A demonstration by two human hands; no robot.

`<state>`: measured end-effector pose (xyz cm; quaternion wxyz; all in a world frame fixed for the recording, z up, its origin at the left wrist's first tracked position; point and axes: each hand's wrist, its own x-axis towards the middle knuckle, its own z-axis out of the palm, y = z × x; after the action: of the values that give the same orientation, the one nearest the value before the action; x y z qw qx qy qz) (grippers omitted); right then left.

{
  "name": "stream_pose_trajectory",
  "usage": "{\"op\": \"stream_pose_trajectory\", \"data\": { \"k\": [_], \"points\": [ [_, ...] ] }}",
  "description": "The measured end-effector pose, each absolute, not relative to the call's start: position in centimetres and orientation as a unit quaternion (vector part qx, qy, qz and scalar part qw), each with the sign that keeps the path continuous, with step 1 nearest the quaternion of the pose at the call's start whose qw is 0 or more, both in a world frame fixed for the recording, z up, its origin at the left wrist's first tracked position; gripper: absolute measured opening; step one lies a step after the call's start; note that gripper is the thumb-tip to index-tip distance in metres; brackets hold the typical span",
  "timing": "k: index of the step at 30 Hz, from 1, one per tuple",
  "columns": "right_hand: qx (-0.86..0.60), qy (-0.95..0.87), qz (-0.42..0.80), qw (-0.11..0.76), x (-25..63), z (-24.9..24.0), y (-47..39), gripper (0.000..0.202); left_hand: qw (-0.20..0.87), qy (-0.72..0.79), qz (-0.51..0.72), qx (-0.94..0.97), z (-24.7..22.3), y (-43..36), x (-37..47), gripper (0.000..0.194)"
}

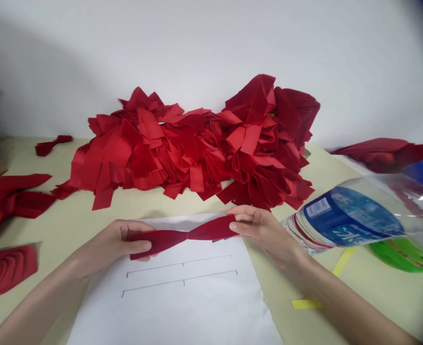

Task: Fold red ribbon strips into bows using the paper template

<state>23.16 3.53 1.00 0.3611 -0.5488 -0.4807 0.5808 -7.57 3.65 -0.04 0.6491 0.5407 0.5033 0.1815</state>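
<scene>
A dark red ribbon bow [207, 231], pinched narrow at its middle, is stretched between my two hands. My left hand [125, 242] grips its left end, thumb on top and fingers beneath. At the other end, my right hand [254, 227] pinches the ribbon between thumb and fingers. Below the bow lies a white paper sheet [182, 316] with two ruled lines, each ticked at its ends and near its middle. Whether the bow touches the paper I cannot tell.
Behind the paper, a large heap of red ribbon pieces [193, 153] spreads along the wall. More red ribbons [8, 270] lie at the left, and a small bow [53, 144] sits farther back. On the right are a plastic bottle [351, 211], a green round object [402, 254] and yellow strips [305, 304].
</scene>
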Motion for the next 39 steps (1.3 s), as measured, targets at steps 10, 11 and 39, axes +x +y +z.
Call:
{"op": "stream_pose_trajectory", "data": {
  "k": [10,11,39],
  "points": [
    [-0.537,-0.520,0.534,0.395,23.3,0.9,4.1,0.023,0.670,0.501,0.185,0.516,0.4,3.8,-8.0,0.019],
    [-0.534,-0.510,0.549,0.392,23.2,1.1,4.1,0.022,0.677,0.503,0.192,0.501,0.3,3.9,-8.1,0.022],
    [-0.527,-0.570,0.525,0.349,23.5,0.6,4.9,0.026,0.662,0.528,0.232,0.479,-0.1,4.1,-8.4,0.026]
  ]
}}
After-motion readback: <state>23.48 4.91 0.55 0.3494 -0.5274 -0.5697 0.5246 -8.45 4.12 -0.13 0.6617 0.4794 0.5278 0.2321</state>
